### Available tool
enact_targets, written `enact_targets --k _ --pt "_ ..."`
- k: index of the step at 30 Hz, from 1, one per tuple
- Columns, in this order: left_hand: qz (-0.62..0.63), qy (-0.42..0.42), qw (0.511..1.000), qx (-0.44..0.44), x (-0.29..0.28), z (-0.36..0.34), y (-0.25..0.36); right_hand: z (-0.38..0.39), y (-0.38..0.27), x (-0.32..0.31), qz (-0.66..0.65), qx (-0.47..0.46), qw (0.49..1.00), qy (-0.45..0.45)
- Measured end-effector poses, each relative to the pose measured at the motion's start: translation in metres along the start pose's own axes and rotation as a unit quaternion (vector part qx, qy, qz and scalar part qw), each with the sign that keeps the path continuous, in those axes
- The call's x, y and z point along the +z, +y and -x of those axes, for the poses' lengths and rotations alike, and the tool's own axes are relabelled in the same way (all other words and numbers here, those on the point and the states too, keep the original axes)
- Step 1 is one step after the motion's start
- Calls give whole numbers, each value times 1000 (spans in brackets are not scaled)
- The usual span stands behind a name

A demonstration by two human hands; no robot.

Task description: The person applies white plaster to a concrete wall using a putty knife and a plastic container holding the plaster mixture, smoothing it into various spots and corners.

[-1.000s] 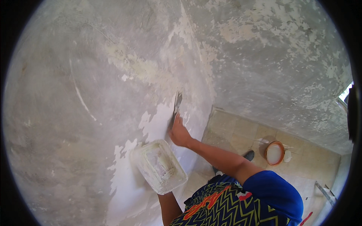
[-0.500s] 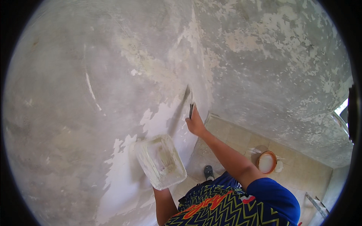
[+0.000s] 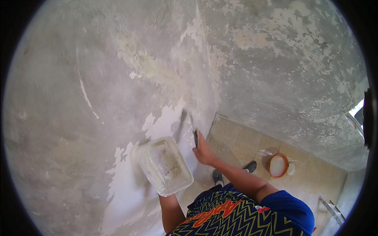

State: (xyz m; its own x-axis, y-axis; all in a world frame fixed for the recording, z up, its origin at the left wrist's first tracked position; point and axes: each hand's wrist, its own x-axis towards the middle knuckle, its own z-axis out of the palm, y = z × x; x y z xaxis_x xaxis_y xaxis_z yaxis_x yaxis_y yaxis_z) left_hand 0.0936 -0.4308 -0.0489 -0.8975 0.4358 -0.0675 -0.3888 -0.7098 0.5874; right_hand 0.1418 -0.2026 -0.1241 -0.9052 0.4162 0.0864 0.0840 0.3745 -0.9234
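My right hand (image 3: 203, 150) is closed around the dark handle of a putty knife (image 3: 195, 137). Its thin blade points up at the left wall, near the corner and beside a fresh white patch of filler (image 3: 163, 122). Lower left, my left hand supports a translucent, rectangular plastic tub (image 3: 182, 165) smeared with pale filler. The tub hides that hand's fingers; only the wrist and forearm show below it. Some filler lies inside the tub, around its bottom and sides.
Grey plastered walls (image 3: 267, 78) meet in a corner, blotched with pale patches. On the tiled floor (image 3: 232, 137) stands an orange-brown bucket (image 3: 278, 165) of white material, with spills beside it. My dark shoes (image 3: 217, 177) are below. A long metal bar (image 3: 331, 210) lies lower right.
My right hand has drawn the putty knife downward along the wall, away from its higher spot. The tub has stayed nearly in place. A second shoe now shows.
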Motion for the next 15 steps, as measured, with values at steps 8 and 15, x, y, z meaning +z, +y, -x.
enact_targets --k 8,15 --pt "-12 -6 1000 -2 -4 9 11 -120 14 -9 -32 21 994 105" --pt "-14 -17 1000 -11 -11 8 7 -63 -8 41 -5 37 997 -62"
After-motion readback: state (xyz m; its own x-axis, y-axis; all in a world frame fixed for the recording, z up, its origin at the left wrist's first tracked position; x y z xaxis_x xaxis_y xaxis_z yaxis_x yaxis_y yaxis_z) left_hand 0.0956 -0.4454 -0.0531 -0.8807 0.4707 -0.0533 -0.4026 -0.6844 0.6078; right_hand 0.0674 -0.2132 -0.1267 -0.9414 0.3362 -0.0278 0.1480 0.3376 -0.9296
